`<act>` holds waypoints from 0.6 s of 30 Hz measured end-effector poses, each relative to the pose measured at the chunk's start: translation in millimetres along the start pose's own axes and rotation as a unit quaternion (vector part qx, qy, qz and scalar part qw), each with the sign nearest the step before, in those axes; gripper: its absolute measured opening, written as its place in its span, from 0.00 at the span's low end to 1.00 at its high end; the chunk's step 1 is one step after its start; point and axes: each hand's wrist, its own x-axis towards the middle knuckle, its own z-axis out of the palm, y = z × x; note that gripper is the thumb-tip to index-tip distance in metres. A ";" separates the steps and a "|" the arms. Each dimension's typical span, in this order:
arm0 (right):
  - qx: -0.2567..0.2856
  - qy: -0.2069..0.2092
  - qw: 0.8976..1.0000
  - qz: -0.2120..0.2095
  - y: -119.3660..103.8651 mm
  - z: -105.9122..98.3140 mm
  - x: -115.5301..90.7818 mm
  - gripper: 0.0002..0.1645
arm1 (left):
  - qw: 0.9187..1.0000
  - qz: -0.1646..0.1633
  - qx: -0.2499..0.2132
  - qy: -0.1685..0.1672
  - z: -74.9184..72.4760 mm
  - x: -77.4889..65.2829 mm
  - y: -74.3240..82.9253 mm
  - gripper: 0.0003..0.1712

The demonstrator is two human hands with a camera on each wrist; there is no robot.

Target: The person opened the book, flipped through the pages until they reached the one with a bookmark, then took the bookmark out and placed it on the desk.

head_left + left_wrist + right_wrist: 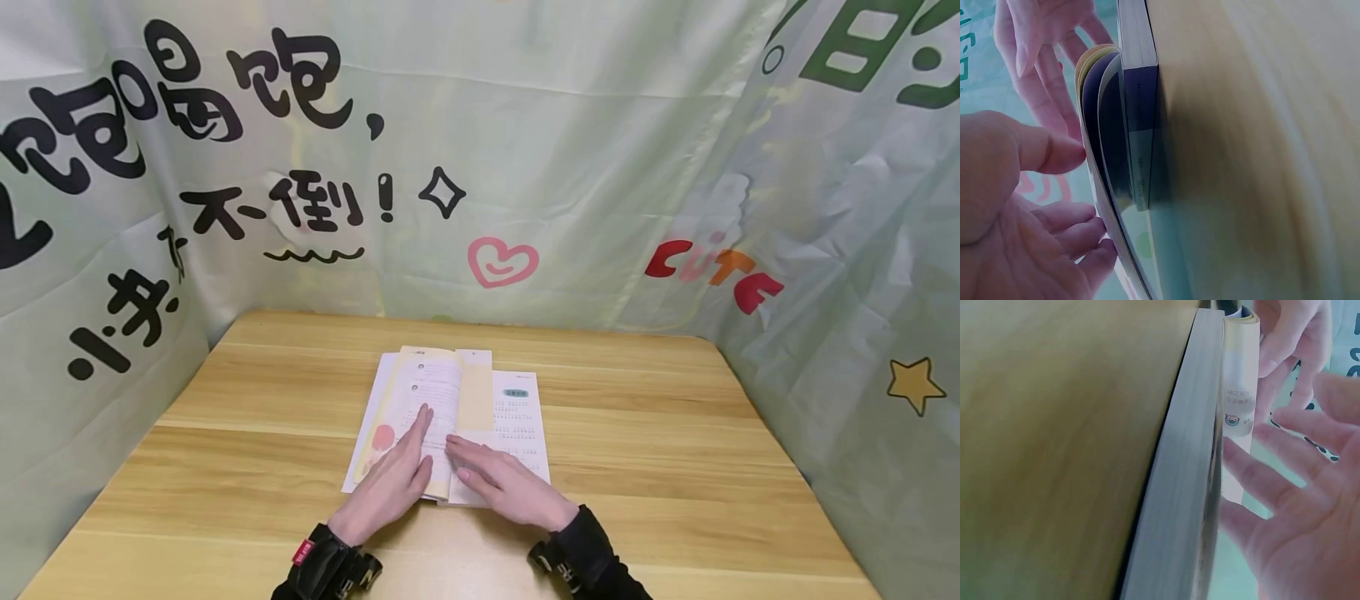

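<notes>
An open book (517,425) with printed pages lies on the wooden table, in front of the person. My left hand (390,487) rests on its left page (435,396), fingers extended up the sheet. From the other side my right hand (521,492) reaches in, its fingertips right at the book's inner fold. In the left wrist view, several left-side leaves (1104,106) bow outward beside a thick spine (1142,106), with the left thumb against the outer leaf. The right wrist view shows the thick page block (1179,462) edge-on and the right fingers spread over the pages.
The wooden table (660,467) extends around the book on all sides. Behind it and along both sides hangs a pale printed curtain (585,158) with dark lettering, a pink heart and a yellow star. Black wrist straps (330,558) with small cameras sit on both wrists.
</notes>
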 end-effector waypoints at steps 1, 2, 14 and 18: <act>0.005 0.008 1.000 0.004 0.6 -0.3 0.0 0.27 | 1.000 -0.001 -0.003 -0.002 0.2 -0.2 -0.1 0.39; 0.009 0.017 1.000 0.010 1.3 -0.3 -0.1 0.27 | 1.000 -0.001 -0.003 -0.004 0.5 -0.3 -0.2 0.39; 0.106 0.188 0.971 0.104 11.6 -3.9 2.3 0.21 | 0.999 -0.020 0.011 -0.037 1.2 -2.9 2.1 0.40; 0.148 0.222 0.954 0.136 13.3 -6.5 4.4 0.22 | 0.999 -0.022 0.016 -0.041 0.7 -3.8 2.6 0.40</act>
